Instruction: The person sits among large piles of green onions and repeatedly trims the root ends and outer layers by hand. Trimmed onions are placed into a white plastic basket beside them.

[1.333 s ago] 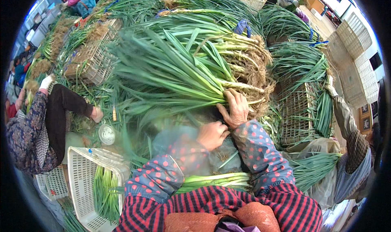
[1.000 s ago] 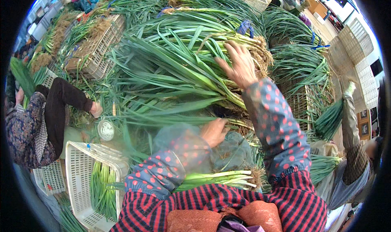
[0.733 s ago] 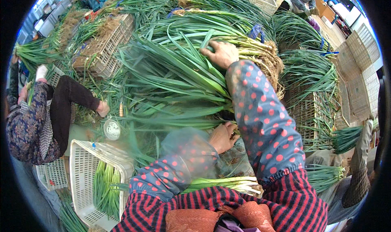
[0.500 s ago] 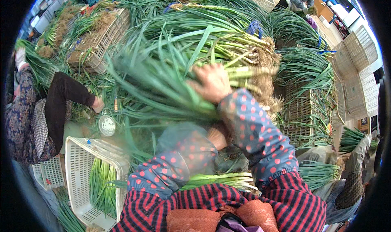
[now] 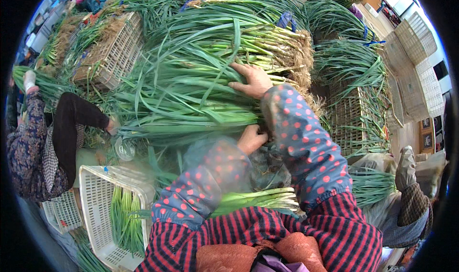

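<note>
A large heap of green onions (image 5: 191,88) lies in front of me, leaves to the left and brown roots (image 5: 300,52) to the right. My right hand (image 5: 253,80) rests on top of the stalks, fingers and thumb spread, holding nothing. At the heap's near edge, my left hand (image 5: 251,139) touches the stalks with thumb and forefinger apart; its other fingers are hard to make out. Across my lap lies a bunch of paler, cleaned green onions (image 5: 260,200). Blue ties (image 5: 287,20) mark bundles farther back.
A white plastic crate (image 5: 88,200) with green onions stands at my near left. Beige crates (image 5: 117,47) with rooted bundles stand far left; more stacked crates (image 5: 406,71) are at right. One co-worker's gloved hand (image 5: 29,79) is at left; another's sleeve (image 5: 406,169) is at right.
The lifted, blurred green onions now lie down on the heap. My right hand has spread on top of them. My left hand, mostly hidden before, shows at the near edge.
</note>
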A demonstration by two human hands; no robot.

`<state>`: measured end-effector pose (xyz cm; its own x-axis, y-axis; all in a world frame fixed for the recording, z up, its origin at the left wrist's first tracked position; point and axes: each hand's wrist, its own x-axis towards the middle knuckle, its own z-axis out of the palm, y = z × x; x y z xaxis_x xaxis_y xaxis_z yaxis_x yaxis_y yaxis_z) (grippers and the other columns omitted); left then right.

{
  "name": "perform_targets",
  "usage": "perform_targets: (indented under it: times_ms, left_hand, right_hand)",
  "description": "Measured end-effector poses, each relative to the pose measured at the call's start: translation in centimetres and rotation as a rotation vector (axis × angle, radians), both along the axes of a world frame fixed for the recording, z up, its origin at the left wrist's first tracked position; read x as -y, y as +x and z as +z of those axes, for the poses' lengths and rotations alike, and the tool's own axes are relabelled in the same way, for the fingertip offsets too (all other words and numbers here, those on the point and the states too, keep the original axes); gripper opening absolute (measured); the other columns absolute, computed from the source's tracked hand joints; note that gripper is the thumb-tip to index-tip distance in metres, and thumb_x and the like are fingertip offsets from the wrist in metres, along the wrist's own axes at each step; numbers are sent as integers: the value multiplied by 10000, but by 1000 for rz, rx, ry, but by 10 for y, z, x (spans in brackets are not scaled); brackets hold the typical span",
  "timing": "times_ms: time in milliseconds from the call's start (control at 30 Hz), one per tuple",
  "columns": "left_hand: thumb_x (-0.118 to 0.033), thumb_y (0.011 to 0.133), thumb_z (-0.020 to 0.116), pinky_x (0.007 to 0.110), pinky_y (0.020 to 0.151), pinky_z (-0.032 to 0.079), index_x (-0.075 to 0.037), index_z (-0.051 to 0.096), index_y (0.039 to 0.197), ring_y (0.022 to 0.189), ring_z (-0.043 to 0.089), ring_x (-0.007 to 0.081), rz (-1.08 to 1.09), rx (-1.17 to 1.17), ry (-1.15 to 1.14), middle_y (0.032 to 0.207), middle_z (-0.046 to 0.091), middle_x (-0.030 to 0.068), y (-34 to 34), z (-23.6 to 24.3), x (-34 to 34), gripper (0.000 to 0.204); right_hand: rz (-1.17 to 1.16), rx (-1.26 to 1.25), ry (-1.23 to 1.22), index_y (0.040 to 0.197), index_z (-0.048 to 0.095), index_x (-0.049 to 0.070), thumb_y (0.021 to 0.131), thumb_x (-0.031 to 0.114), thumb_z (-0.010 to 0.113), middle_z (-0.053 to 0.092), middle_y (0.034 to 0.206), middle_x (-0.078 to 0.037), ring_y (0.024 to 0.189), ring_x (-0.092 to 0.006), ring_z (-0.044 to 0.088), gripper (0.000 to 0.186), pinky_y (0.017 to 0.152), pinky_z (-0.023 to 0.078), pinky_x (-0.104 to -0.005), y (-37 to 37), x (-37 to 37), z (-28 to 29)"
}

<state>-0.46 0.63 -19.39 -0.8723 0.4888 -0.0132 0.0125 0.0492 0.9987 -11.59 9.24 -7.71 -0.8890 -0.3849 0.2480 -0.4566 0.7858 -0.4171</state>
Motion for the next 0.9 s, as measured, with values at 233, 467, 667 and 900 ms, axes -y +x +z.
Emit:
perform_targets:
  times_ms: [233, 467, 667, 900]
  left_hand:
    - [-437, 919, 424, 241, 519, 475, 15, 653, 877, 593, 592, 143, 135, 161, 26, 762, 663, 92, -16, 23, -1, 509]
    - [-501, 917, 372, 259, 458, 492, -3, 647, 839, 511, 615, 173, 40, 589, -84, 709, 655, 115, -70, 64, -3, 575]
    - [-468, 923, 393, 272, 465, 486, -9, 639, 850, 502, 585, 175, -6, 522, -105, 689, 641, 108, -48, 60, 5, 527]
    - [-301, 930, 474, 269, 503, 494, 15, 625, 852, 552, 599, 156, -185, 348, -101, 742, 636, 85, 37, 99, 51, 359]
  right_hand:
    - [-303, -344, -260, 1065, 593, 24, 805, 121, 632, 609, 1043, -146, 962, -265, 577, 280, 862, 434, -343, 102, -78, 13]
    - [-363, -232, 211, 1076, 575, 125, 751, 235, 638, 408, 1315, -131, 1013, -322, 502, 349, 859, 421, -411, 122, -84, -40]
    - [-312, -168, 134, 832, 619, 99, 725, 199, 635, 487, 1227, -138, 911, -326, 547, 147, 758, 457, -419, 120, -82, -32]
    - [-280, -308, 217, 894, 565, 105, 652, 239, 711, 558, 845, -51, 846, -257, 517, 313, 766, 378, -381, 155, -102, -22]
